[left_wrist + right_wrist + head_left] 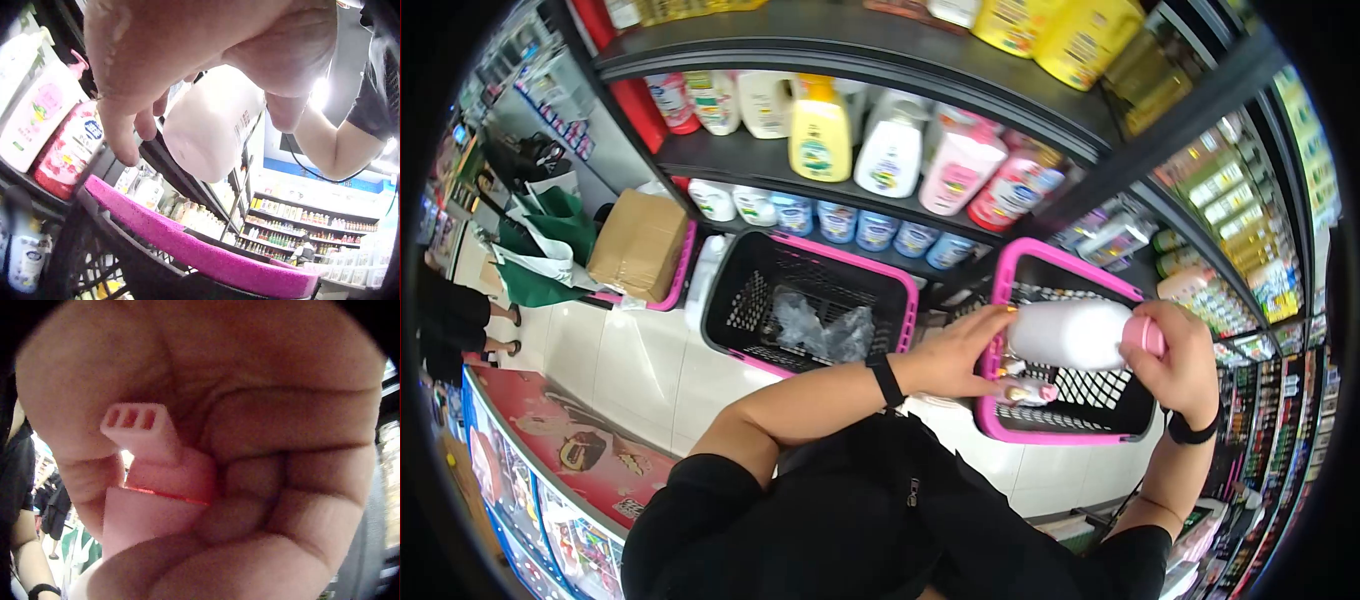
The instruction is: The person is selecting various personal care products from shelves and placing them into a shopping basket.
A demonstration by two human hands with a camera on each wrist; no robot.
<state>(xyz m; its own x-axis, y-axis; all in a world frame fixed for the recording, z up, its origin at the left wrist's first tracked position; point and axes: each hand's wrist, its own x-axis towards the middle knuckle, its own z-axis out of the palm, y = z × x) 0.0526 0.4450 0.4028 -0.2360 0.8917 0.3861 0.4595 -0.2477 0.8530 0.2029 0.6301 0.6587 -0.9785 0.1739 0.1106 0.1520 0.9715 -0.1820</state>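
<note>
A white bottle (1068, 334) with a pink cap (1145, 337) lies sideways over the right basket (1065, 436). My right hand (1185, 365) grips it round the cap; in the right wrist view the fingers of that hand (275, 506) curl about the pink pump top (169, 462). My left hand (952, 352) is at the bottle's base end, fingers extended and thumb apart. The left wrist view shows the bottle's base (203, 147) between the thumb and fingers of my left hand (206, 56); whether they touch it I cannot tell. Small pink-capped bottles (1028, 391) lie in the basket.
A second black basket (810, 250) with pink rim holds crumpled clear plastic (825, 328). Shelves of bottles (820, 130) stand ahead, with a metal post (1140, 120) near the right basket. A cardboard box (640, 245) sits at the left, and a red-topped display case (575, 440) at lower left.
</note>
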